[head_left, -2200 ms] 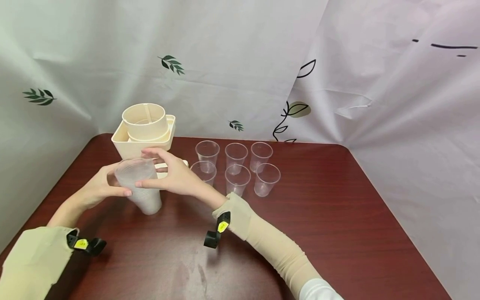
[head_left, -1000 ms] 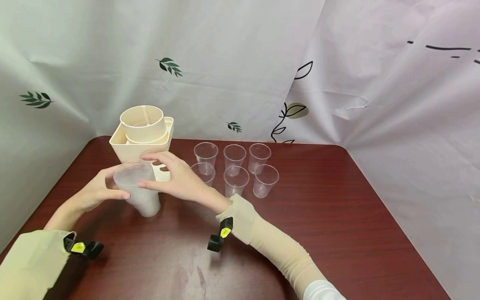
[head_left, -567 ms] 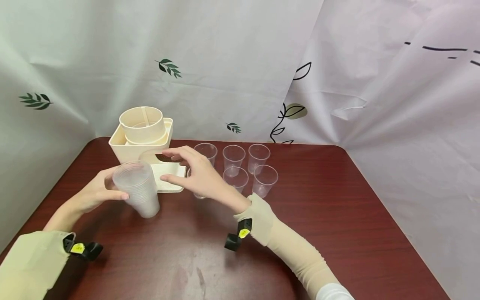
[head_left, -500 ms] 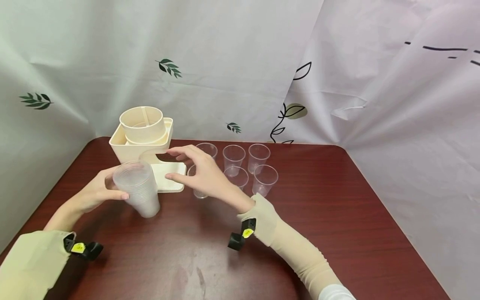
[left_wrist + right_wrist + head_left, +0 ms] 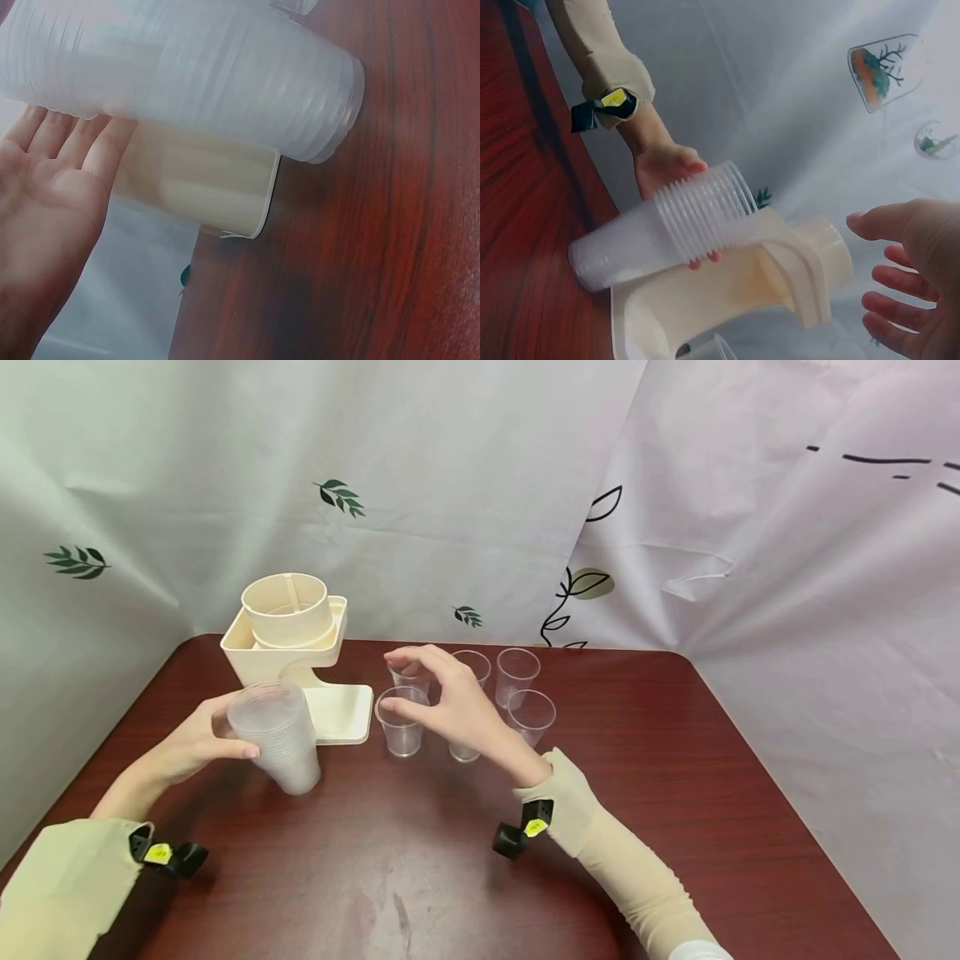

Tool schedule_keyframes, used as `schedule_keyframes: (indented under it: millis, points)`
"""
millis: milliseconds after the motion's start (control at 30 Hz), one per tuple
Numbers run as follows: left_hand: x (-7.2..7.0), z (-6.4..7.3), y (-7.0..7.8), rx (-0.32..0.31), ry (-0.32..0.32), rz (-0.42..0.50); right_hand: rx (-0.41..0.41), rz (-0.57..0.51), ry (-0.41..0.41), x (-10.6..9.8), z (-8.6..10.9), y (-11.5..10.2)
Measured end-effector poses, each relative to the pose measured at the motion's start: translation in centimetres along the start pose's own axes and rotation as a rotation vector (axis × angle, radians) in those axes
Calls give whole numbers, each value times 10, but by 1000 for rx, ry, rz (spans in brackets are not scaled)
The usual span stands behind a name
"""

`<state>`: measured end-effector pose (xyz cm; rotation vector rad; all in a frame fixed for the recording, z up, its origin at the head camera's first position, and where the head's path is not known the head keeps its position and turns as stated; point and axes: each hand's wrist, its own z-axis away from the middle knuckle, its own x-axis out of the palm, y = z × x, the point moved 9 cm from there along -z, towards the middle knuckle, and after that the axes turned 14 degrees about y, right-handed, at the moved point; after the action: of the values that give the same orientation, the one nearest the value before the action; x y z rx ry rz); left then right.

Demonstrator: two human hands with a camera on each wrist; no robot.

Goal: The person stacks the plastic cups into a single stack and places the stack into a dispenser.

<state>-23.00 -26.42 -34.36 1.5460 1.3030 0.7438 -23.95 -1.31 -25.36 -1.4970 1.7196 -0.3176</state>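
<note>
My left hand (image 5: 197, 739) holds a tall stack of clear plastic cups (image 5: 281, 743), thumb on the near side and fingers around the far side. The stack tilts, its rims up towards the left; whether its bottom touches the table I cannot tell. In the left wrist view the fingers lie along the ribbed cup rims. My right hand (image 5: 461, 706) hovers over single clear cups, thumb and fingers apart. The right wrist view shows nothing between them. Below the hand, the front left cup (image 5: 403, 735) stands upright; the front middle cup (image 5: 465, 752) is mostly hidden.
A cream plastic stand (image 5: 285, 652) with a round holder on top and a flat base plate (image 5: 341, 714) stands behind the stack. More single cups, such as the back right cup (image 5: 517, 677), stand in two rows. Printed cloth hangs behind the brown table (image 5: 675, 793).
My right hand has let go of the cup stack and moved right, over the single cups. The base plate has come into view. My left hand stays around the stack.
</note>
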Motion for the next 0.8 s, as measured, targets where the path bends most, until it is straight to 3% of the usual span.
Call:
schedule_keyframes:
  millis: [133,333,467,800]
  points:
    - [0,0,1,5,-9,13,-41,39,15,-12,2,4]
    - [1,1,1,1,-16,17,-8,114,44,-31,6,17]
    - [0,1,1,0,-9,6,28,94,64,-43,8,24]
    - [1,1,1,-3,-11,-7,17,145,106,-70,8,30]
